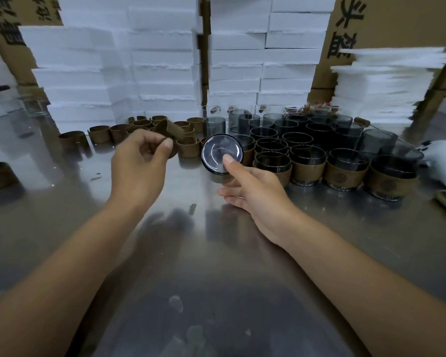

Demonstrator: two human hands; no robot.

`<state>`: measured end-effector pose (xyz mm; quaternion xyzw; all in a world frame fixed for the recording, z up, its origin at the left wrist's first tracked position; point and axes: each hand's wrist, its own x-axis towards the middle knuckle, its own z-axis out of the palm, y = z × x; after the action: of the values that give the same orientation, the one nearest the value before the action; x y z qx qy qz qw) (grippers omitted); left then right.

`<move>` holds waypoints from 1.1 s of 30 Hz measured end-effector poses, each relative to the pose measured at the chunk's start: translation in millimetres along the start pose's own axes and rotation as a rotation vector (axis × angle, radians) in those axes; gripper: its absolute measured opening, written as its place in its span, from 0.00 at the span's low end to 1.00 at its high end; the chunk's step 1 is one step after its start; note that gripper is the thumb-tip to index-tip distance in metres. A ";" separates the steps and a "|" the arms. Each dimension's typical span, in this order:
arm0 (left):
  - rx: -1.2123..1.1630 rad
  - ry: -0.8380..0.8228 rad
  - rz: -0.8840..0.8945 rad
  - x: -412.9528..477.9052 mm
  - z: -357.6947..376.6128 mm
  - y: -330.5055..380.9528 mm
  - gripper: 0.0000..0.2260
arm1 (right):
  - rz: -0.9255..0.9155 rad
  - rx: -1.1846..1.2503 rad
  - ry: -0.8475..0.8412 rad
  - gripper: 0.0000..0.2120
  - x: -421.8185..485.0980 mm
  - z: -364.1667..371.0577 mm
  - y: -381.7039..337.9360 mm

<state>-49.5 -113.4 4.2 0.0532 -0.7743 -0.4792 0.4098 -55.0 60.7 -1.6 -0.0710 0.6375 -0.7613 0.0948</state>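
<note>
My left hand point(139, 163) pinches a brown curved sleeve band point(173, 130) between thumb and fingers, lifted above the steel table point(216, 253). My right hand point(250, 191) holds a smoky grey glass cup point(220, 153) tipped on its side, its round base facing me, thumb pressed on the base. Behind my left hand lie several loose brown bands point(139, 126). To the right stand several grey glasses wearing brown sleeves point(345, 171), with bare glasses point(242, 119) behind them.
Stacks of white foam boxes point(165, 60) wall off the back of the table. A pile of white foam sheets point(386, 86) sits back right, cardboard cartons point(384, 19) behind. A white object point(440, 161) lies at the right edge.
</note>
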 end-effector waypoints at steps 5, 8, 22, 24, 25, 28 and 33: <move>-0.015 -0.144 0.159 -12.0 0.0 17.9 0.09 | 0.012 -0.002 0.000 0.18 2.2 -2.6 -1.2; -0.102 -0.208 0.166 -16.5 2.0 23.9 0.11 | 0.022 0.028 -0.017 0.20 2.8 -4.7 -1.2; -0.331 -0.332 0.119 -37.5 11.2 39.1 0.11 | 0.057 0.246 -0.184 0.11 1.0 -2.4 1.5; -0.353 -0.333 0.116 -37.6 10.7 40.2 0.14 | 0.062 0.284 -0.217 0.10 0.3 -2.1 2.1; -0.374 -0.333 0.109 -37.8 10.7 40.9 0.16 | 0.068 0.306 -0.228 0.11 0.2 -2.2 2.5; -0.452 -0.323 0.050 -37.6 11.0 42.4 0.21 | 0.097 0.389 -0.240 0.10 1.0 -3.3 1.7; -0.490 -0.376 -0.026 -36.4 9.9 44.2 0.26 | 0.145 0.456 -0.247 0.15 1.5 -5.8 -0.3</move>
<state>-18.5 -65.6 15.6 -0.1268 -0.6974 -0.6582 0.2536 -57.9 65.9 -2.4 -0.0941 0.4364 -0.8622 0.2396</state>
